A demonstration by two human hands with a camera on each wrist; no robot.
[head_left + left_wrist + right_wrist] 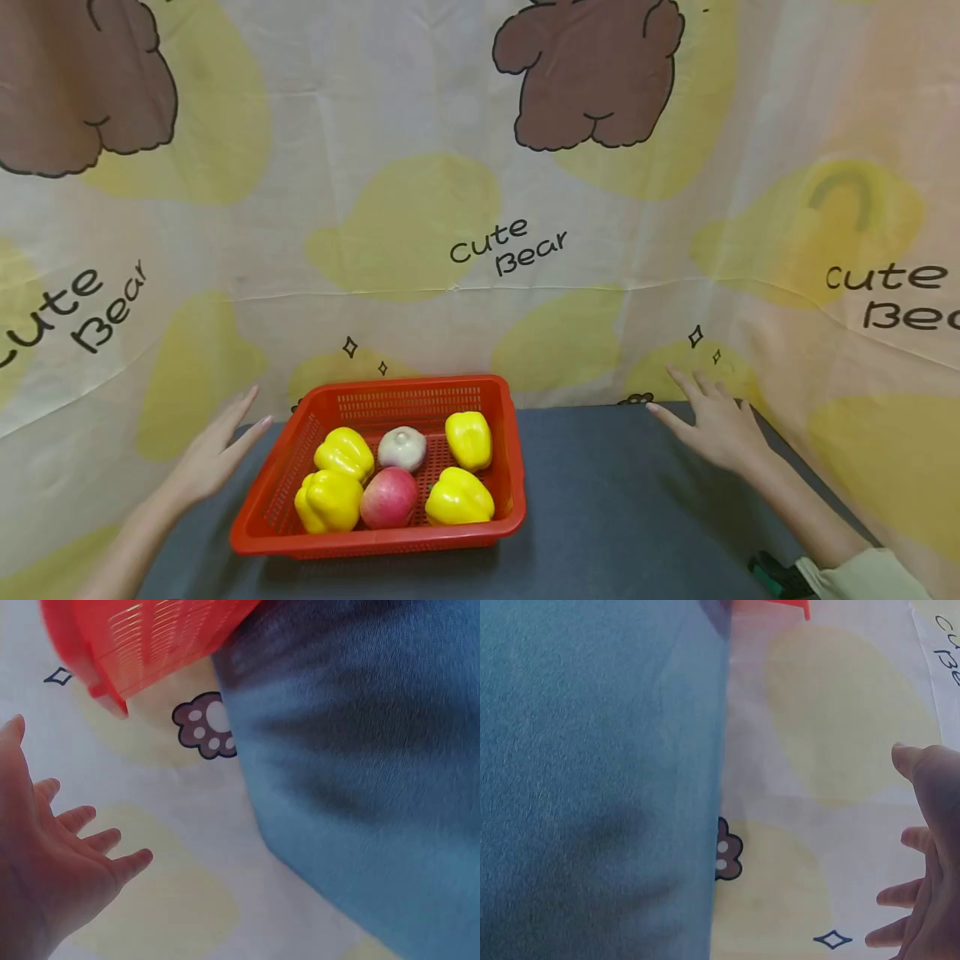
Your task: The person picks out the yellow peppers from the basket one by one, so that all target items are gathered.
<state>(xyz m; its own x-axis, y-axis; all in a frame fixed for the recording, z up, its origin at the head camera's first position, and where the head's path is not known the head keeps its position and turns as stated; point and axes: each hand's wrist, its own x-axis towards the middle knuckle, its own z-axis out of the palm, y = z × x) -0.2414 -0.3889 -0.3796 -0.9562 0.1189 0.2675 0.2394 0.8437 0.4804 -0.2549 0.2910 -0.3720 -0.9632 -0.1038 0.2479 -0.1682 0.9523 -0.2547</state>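
A red plastic basket (375, 546) with slotted walls stands on the dark table. Inside it lie several yellow bell peppers (459, 497), a pinkish-red round fruit (389, 498) and a whitish bulb (402, 448) that looks like garlic or an onion. My left hand (213, 454) is raised left of the basket, fingers extended and apart from it; the left wrist view shows that hand (67, 862) with its fingers spread. To the right of the basket, over the table, my right hand (716, 425) hovers with spread fingers, holding nothing. In the right wrist view its fingers (900, 892) point away from the table.
Behind the table hangs a cloth curtain (405, 225) printed with bears and lettering. The dark table (592, 500) extends right of the basket and ends at the curtain. A dark and green object (776, 575) sits by the right sleeve.
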